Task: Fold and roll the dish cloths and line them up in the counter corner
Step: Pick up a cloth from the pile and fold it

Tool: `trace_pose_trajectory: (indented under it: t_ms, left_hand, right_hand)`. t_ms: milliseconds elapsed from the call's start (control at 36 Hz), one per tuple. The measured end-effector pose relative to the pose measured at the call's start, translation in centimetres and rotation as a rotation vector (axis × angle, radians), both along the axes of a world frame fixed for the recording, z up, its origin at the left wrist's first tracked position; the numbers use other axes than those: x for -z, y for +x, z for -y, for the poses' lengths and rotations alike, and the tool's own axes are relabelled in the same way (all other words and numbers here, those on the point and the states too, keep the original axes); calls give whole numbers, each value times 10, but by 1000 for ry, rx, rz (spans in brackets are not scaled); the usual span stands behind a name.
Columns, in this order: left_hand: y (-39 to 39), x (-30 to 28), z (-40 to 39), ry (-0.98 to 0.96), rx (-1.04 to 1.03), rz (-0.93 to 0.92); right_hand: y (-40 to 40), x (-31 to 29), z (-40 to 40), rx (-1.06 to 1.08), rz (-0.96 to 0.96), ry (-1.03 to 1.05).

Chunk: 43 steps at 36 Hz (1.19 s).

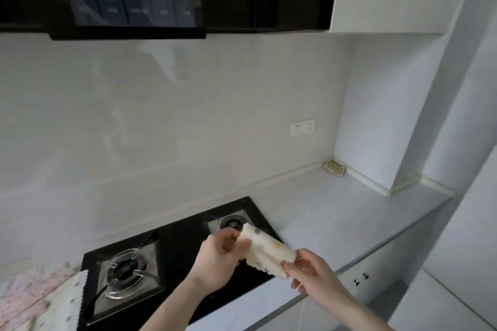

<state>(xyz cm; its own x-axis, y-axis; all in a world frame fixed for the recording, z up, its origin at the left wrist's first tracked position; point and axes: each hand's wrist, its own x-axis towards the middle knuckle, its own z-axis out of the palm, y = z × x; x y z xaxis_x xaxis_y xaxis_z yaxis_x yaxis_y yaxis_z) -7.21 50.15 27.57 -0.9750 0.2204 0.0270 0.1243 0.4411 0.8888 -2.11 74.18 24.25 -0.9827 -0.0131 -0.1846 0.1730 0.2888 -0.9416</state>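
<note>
Fingers [236,236] of both hands are pinching a soft, dotted, rolled cloth [265,250]; checked roll [334,168] is lying at 1 o'clock.

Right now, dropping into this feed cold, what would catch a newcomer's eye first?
Probably the two hands low in the middle: the left hand and right hand hold a rolled spotted cloth above the black gas hob. Next, one checked roll already lies in the far counter corner, and unfolded cloths lie at the bottom left.
</note>
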Motion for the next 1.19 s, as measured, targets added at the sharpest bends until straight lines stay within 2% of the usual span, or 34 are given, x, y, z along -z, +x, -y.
trace_pose_trajectory:
  t_ms: [250,417,556,889,1194]
  left_hand:
    - [-26,1,-101,-77,2,66]
    - [-70,10,-144,-171,-13,115]
    - [-119,22,-187,-152,-34,145]
    - [-244,41,-312,-256,193,123]
    - [-322,64,-348,-295,87,153]
  right_hand:
    - [-23,1,-98,46,38,25]
    - [-63,16,-137,87,61,58]
    - [-106,27,-170,166,79,64]
    - [-194,47,-288,391,174,113]
    - [-277,74,-312,407,297,-16]
